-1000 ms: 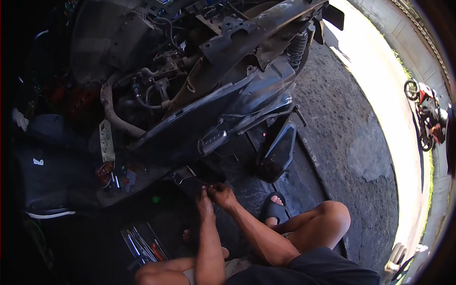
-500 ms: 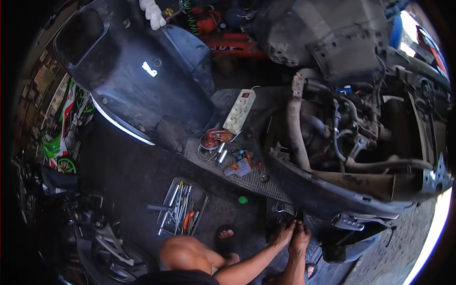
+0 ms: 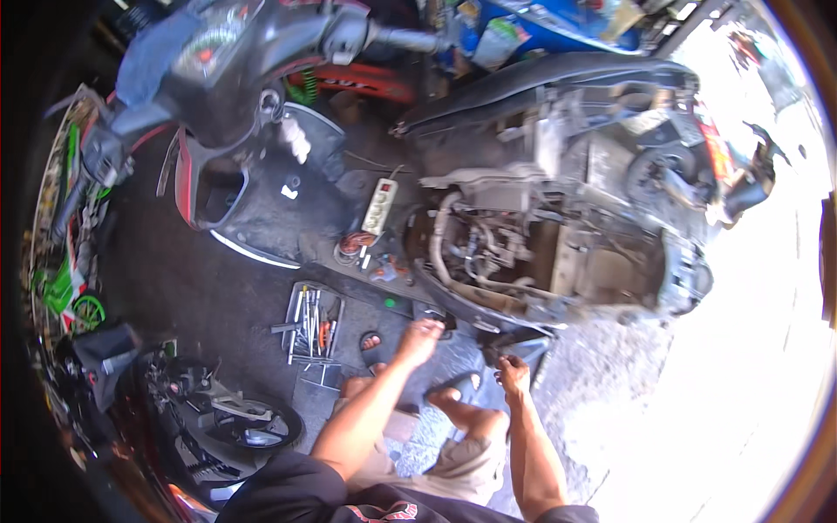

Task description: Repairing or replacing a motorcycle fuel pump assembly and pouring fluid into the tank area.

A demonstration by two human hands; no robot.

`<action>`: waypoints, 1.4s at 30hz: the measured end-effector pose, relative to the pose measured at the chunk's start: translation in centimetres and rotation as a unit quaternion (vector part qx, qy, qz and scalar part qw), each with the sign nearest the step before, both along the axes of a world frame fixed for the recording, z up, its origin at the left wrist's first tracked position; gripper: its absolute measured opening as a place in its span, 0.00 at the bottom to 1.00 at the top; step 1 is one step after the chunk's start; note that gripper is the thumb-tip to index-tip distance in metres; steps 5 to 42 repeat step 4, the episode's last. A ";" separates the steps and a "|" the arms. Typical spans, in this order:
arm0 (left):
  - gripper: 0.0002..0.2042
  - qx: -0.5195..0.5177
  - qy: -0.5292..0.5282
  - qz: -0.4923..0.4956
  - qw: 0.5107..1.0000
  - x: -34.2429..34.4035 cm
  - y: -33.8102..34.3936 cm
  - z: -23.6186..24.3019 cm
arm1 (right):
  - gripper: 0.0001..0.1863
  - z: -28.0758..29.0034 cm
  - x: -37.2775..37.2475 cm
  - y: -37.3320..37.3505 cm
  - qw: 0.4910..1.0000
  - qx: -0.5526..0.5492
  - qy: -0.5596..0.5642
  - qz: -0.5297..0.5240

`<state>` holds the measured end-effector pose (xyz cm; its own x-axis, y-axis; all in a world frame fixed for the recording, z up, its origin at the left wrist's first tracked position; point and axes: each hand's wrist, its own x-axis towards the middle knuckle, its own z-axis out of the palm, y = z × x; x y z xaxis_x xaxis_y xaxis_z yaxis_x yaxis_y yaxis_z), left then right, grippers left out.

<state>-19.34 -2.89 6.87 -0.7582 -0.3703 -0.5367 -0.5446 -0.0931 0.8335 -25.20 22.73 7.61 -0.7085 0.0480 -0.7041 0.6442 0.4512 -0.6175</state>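
Note:
My left hand (image 3: 420, 341) is raised just in front of the scooter's footboard (image 3: 344, 281), its fingers pinched together. Whatever it may hold is too small to name. Farther right, my right hand (image 3: 514, 375) is apart from the left, fingers curled in beside a dark plastic piece (image 3: 516, 343) under the scooter's side. Anything in those fingers cannot be made out. Ahead of both hands stands the scooter, seat off, with its engine bay (image 3: 497, 248) exposed. On the footboard lie a white power strip (image 3: 379, 207), a coil of reddish-brown cord (image 3: 356, 242) and small orange parts (image 3: 386, 271).
A metal tray of tools (image 3: 312, 324) sits on the floor left of my feet. Beyond it, at lower left, is another motorcycle's wheel (image 3: 253, 424). A green cap (image 3: 390, 302) lies near the footboard. A green-and-white motorcycle (image 3: 63, 292) stands at far left.
My hands were together low by the scooter's side; now they are apart, the left one further left. The view has tilted up and back, showing the handlebar and more of the scooter.

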 end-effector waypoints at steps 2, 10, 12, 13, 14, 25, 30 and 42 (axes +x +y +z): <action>0.14 -0.005 0.028 0.064 0.998 2.5 -3.4 2.9 | 0.11 4.3 0.2 2.0 1.000 -0.008 -0.010 0.000; 0.19 -0.062 -0.025 0.025 0.997 4.7 -7.1 7.5 | 0.11 6.7 1.9 2.7 0.999 -0.011 -0.029 0.029; 0.19 -0.062 -0.025 0.025 0.997 4.7 -7.1 7.5 | 0.11 6.7 1.9 2.7 0.999 -0.011 -0.029 0.029; 0.19 -0.062 -0.025 0.025 0.997 4.7 -7.1 7.5 | 0.11 6.7 1.9 2.7 0.999 -0.011 -0.029 0.029; 0.19 -0.062 -0.025 0.025 0.997 4.7 -7.1 7.5 | 0.11 6.7 1.9 2.7 0.999 -0.011 -0.029 0.029; 0.19 -0.062 -0.025 0.025 0.997 4.7 -7.1 7.5 | 0.11 6.7 1.9 2.7 0.999 -0.011 -0.029 0.029; 0.19 -0.062 -0.025 0.025 0.997 4.7 -7.1 7.5 | 0.11 6.7 1.9 2.7 0.999 -0.011 -0.029 0.029; 0.19 -0.062 -0.025 0.025 0.997 4.7 -7.1 7.5 | 0.11 6.7 1.9 2.7 0.999 -0.011 -0.029 0.029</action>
